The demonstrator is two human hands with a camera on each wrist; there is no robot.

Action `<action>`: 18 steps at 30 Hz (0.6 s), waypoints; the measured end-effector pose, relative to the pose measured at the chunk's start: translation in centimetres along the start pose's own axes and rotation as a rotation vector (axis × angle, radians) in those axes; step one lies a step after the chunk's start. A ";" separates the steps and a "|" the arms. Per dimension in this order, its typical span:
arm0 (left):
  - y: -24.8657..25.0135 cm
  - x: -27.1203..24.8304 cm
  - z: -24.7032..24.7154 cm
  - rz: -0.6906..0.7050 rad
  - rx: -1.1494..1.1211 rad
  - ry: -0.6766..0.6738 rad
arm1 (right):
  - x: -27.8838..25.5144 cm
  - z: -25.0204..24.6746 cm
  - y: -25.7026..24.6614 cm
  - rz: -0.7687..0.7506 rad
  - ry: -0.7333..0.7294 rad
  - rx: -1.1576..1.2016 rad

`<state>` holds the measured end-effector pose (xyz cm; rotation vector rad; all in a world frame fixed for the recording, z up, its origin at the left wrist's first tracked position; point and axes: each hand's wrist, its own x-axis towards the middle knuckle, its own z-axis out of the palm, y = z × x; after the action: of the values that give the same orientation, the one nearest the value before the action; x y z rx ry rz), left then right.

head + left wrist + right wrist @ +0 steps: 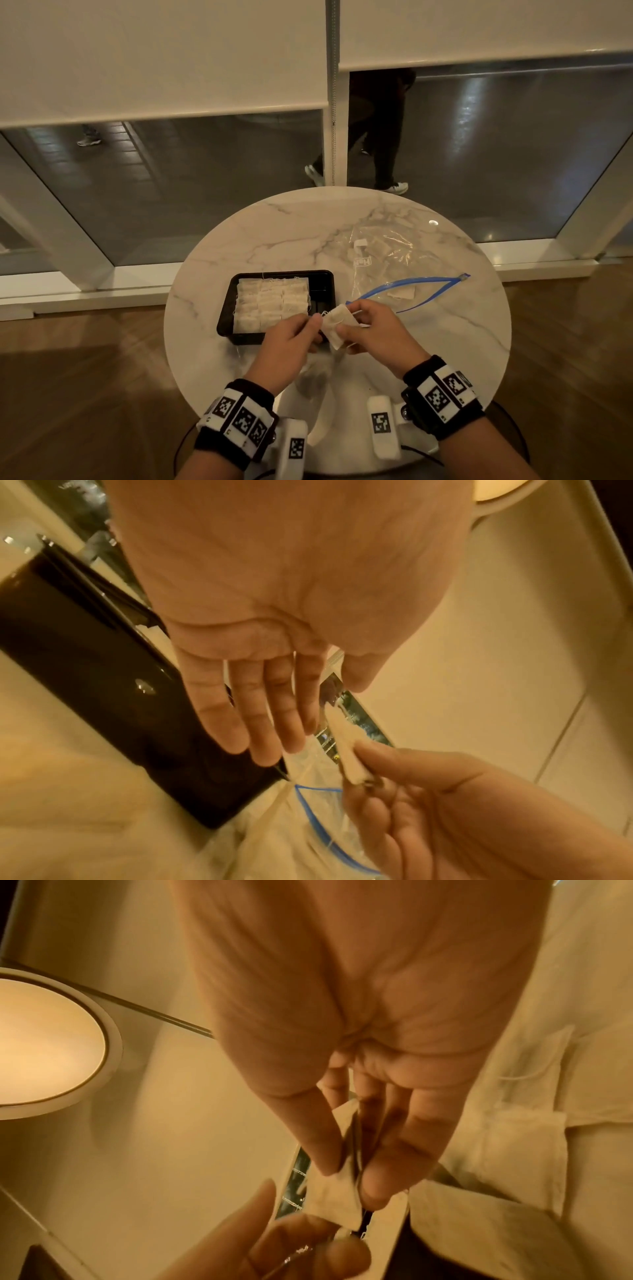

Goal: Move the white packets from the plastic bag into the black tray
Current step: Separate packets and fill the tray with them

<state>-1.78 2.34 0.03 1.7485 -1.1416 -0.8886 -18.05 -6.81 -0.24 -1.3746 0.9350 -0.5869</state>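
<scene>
Round marble surface (274,240) in front of low glass panels with blinds half drawn, wood floor all around it, and plenty of bare marble at the far side and along the left rim. One black tray (327,291) sits left of centre, its near edge close to the hands; white packets (270,301) fill its left and middle part in rows too tightly packed to count, while a dark strip along its right side shows bare. One clear plastic bag (387,246) with a blue zip edge lies to the right of the tray, mouth gaping toward the near side, one packet in the bag (402,294) visible just inside the opening.

Both hands are up over the near right corner of the tray. Right hand (373,329) pinches one held packet (337,325) between thumb and fingertips, clear in the right wrist view. Left hand (287,346) reaches in with fingers mostly straight, tips meeting the packet's left edge; no firm grip shows in its wrist view. Two wrists, each banded with black-and-white markers.
</scene>
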 end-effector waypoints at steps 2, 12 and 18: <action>0.4 -0.3 0.2 0.034 -0.062 -0.003 | 0.0 0.3 -0.1 -0.002 -0.009 0.017; 0.0 -0.3 -0.2 0.097 -0.009 0.038 | -0.3 0.8 -0.1 -0.081 -0.043 -0.105; -1.7 0.6 -1.9 0.052 0.328 0.238 | 0.0 0.7 -0.1 -0.071 0.050 -0.087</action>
<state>0.63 2.69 -0.84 2.0153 -1.2164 -0.4627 -17.48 -6.40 -0.20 -1.4817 0.9652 -0.6429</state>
